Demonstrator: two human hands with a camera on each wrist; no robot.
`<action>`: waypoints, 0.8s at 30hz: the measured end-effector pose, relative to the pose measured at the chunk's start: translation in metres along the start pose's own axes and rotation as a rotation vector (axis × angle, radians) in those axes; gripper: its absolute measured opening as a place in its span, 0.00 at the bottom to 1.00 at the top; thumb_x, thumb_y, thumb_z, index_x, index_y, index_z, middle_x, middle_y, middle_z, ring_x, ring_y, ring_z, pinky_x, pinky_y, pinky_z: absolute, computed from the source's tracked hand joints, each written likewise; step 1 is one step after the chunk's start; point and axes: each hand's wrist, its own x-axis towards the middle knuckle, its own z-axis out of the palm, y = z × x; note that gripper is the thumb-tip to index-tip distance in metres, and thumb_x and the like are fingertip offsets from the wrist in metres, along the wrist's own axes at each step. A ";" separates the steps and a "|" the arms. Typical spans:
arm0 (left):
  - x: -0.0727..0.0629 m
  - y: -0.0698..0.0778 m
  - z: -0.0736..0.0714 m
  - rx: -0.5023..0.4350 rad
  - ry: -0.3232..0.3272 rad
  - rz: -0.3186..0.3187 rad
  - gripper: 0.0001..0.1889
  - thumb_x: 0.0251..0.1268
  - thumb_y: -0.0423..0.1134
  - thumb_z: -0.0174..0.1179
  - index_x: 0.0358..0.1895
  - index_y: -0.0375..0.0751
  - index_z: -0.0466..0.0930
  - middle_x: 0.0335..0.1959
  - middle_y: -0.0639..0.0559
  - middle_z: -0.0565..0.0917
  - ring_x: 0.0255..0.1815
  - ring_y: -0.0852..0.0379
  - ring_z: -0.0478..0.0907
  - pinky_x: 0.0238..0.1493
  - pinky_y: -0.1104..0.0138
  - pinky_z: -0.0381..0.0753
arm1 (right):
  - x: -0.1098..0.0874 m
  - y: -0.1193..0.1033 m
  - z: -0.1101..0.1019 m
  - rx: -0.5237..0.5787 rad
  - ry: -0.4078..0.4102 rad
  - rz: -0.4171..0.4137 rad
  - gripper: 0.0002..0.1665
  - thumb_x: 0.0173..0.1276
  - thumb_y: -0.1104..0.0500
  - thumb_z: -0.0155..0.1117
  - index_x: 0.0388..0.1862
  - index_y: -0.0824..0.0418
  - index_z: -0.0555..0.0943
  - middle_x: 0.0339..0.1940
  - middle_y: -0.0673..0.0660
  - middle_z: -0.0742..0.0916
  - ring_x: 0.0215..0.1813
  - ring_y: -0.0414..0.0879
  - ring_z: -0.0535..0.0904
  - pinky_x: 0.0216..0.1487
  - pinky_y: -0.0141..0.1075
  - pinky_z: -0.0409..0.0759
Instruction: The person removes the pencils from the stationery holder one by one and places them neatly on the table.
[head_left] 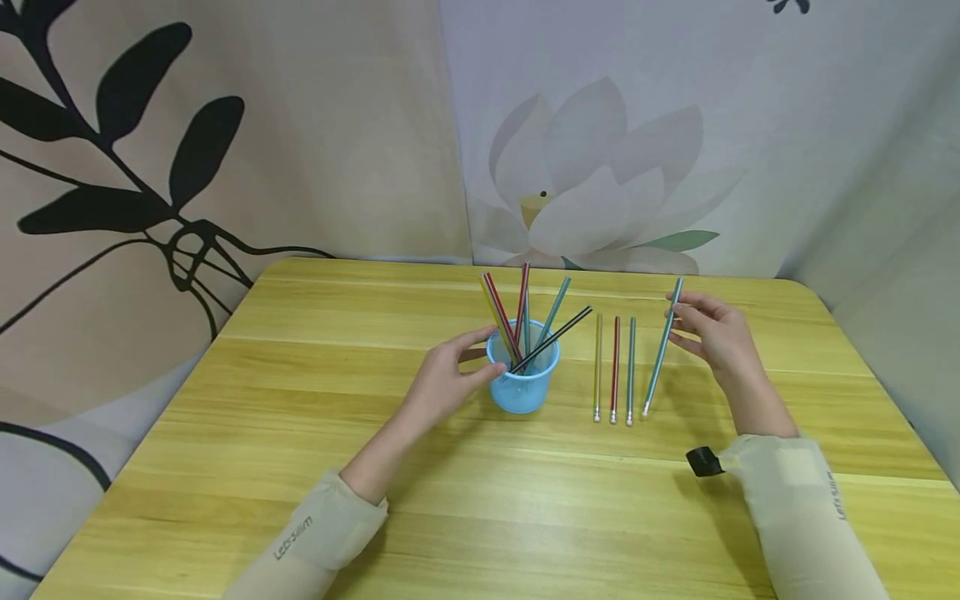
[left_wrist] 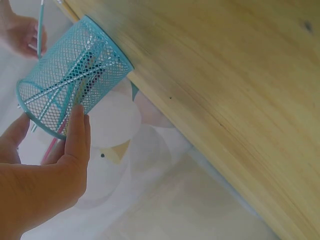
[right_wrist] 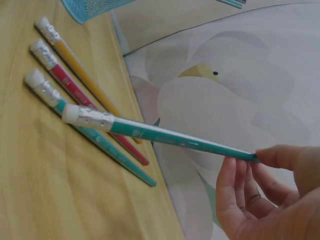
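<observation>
My left hand [head_left: 442, 379] holds the light blue mesh pencil cup [head_left: 519, 398] at its rim, thumb in front and fingers at the left side. Yellow, red, teal and black pencils lean out of the cup, which stands upright on the table. Pinched near its upper end by my right hand [head_left: 716, 337] is a teal pencil [right_wrist: 190, 142], tilted with its white eraser end low. To its left a yellow pencil [head_left: 597, 362], a red pencil [head_left: 615, 367] and another teal pencil [head_left: 632, 367] lie side by side, eraser ends toward me.
The wooden table [head_left: 300, 375] has its far edge close to a printed curtain [head_left: 337, 125] with leaves and a pale flower. A small black piece [head_left: 704, 462] sticks out from the right sleeve [head_left: 780, 475].
</observation>
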 end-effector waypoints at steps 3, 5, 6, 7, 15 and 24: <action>0.000 0.001 0.000 -0.005 0.000 -0.001 0.31 0.65 0.40 0.67 0.71 0.42 0.70 0.70 0.43 0.74 0.65 0.39 0.78 0.62 0.51 0.82 | 0.002 0.003 -0.001 -0.019 -0.014 0.014 0.05 0.75 0.56 0.60 0.46 0.48 0.82 0.38 0.43 0.85 0.37 0.35 0.81 0.41 0.26 0.88; -0.001 0.001 -0.001 -0.006 -0.001 0.001 0.31 0.65 0.40 0.67 0.71 0.41 0.70 0.71 0.42 0.74 0.65 0.39 0.78 0.62 0.49 0.81 | 0.003 0.005 -0.001 -0.029 -0.022 0.030 0.06 0.75 0.56 0.59 0.46 0.48 0.82 0.38 0.43 0.84 0.38 0.35 0.82 0.42 0.26 0.88; -0.001 0.001 -0.001 -0.008 -0.001 0.002 0.31 0.65 0.40 0.67 0.71 0.41 0.70 0.71 0.42 0.74 0.65 0.39 0.78 0.62 0.49 0.81 | 0.004 0.006 -0.002 -0.034 -0.027 0.038 0.07 0.75 0.56 0.59 0.47 0.48 0.82 0.39 0.43 0.84 0.38 0.35 0.81 0.42 0.27 0.88; -0.001 0.001 -0.001 -0.010 -0.001 0.002 0.31 0.65 0.40 0.67 0.71 0.41 0.70 0.71 0.42 0.74 0.65 0.39 0.78 0.63 0.48 0.81 | 0.005 0.007 -0.002 -0.038 -0.029 0.048 0.07 0.75 0.57 0.59 0.48 0.49 0.81 0.39 0.42 0.84 0.38 0.35 0.81 0.42 0.27 0.88; -0.001 0.001 -0.001 -0.011 -0.001 -0.002 0.31 0.65 0.40 0.67 0.71 0.41 0.71 0.71 0.42 0.74 0.65 0.39 0.78 0.62 0.49 0.81 | 0.012 0.013 -0.002 -0.036 -0.043 0.124 0.11 0.73 0.62 0.61 0.52 0.53 0.77 0.37 0.40 0.84 0.38 0.33 0.83 0.42 0.26 0.87; 0.000 0.000 0.000 -0.006 0.003 -0.001 0.31 0.65 0.40 0.67 0.71 0.42 0.71 0.70 0.43 0.74 0.65 0.41 0.79 0.61 0.52 0.83 | 0.019 0.021 -0.005 -0.125 -0.067 0.175 0.20 0.73 0.62 0.61 0.61 0.60 0.72 0.36 0.39 0.84 0.38 0.32 0.83 0.46 0.25 0.87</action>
